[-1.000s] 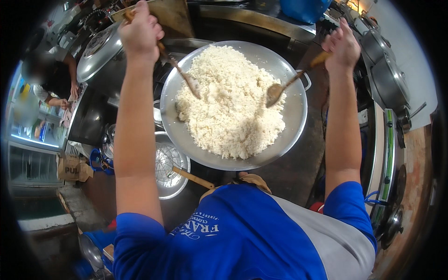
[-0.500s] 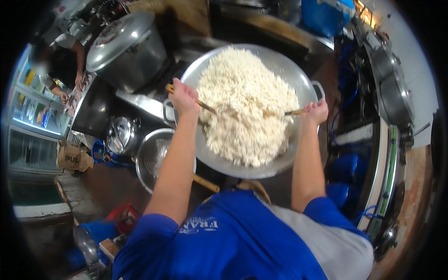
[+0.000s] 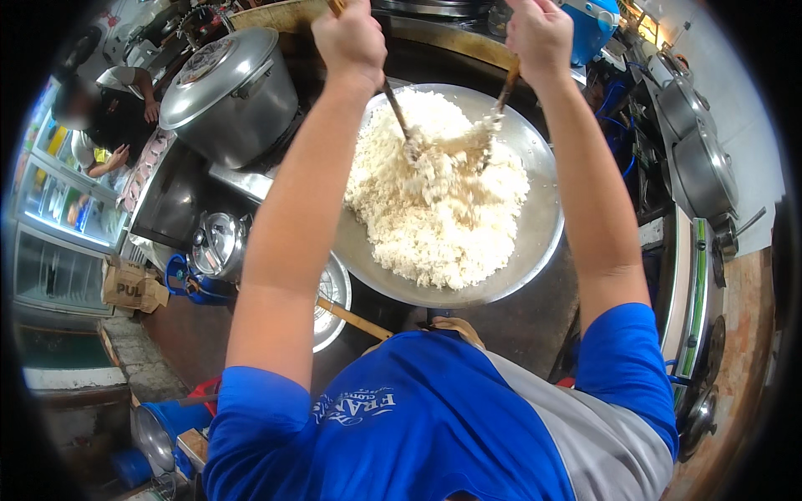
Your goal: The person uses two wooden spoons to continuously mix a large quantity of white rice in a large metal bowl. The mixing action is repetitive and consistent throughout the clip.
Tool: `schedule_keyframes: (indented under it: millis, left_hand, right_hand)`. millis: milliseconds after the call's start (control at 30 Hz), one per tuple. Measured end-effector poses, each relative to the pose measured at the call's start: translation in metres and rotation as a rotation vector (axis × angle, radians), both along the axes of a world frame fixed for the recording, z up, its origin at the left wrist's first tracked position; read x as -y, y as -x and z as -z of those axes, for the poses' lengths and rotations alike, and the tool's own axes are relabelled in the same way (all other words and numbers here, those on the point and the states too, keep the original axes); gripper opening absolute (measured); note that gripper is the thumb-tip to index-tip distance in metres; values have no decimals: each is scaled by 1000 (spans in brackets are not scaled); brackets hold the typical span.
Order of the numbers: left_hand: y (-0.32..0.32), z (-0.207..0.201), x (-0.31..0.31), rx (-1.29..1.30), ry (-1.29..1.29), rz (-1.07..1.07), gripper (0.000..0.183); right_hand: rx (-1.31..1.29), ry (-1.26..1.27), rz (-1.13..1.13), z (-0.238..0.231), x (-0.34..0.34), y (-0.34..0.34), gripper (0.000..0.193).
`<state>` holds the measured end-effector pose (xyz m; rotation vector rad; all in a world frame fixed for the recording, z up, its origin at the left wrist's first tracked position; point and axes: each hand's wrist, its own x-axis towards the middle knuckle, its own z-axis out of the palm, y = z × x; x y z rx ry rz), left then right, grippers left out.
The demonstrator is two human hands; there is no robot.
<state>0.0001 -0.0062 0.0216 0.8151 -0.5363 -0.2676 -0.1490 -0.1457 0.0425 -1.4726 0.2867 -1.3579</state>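
Note:
A wide metal pan (image 3: 545, 242) holds a big mound of cooked white rice (image 3: 443, 242). My left hand (image 3: 351, 42), beyond the pan's far left rim, is wrapped round a dark wooden-handled stirrer (image 3: 396, 108). Over the far right side, my right hand (image 3: 541, 37) grips a second wooden-handled stirrer (image 3: 506, 88). Both tools slant down into the far half of the mound, where clumps of rice cling to their ends and blur with motion. The shape of those ends is hidden by rice.
Left of the pan stands a large lidded pot (image 3: 230, 100). A metal bowl (image 3: 332, 288) with a wooden handle (image 3: 355, 317) across it sits near left. Another person (image 3: 109, 121) works at a counter far left. Pots (image 3: 702, 167) line the right wall; a blue cooler (image 3: 591, 25) stands far right.
Both hands have moved up and away from me, from the pan's sides to beyond its far rim. The stirrers now stand steeper, lifting rice in the far half of the mound.

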Motion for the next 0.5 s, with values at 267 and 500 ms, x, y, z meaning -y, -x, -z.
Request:
schedule_keyframes:
  millis: [267,500]
  left_hand:
    - [-94,77,-71,98,-317,-163,39]
    - [-60,196,-33,-290,41,-63,42]
  right_hand:
    - [-89,-164,87,95,100,116,25]
    - [434,-791,260,263,69,81,29]
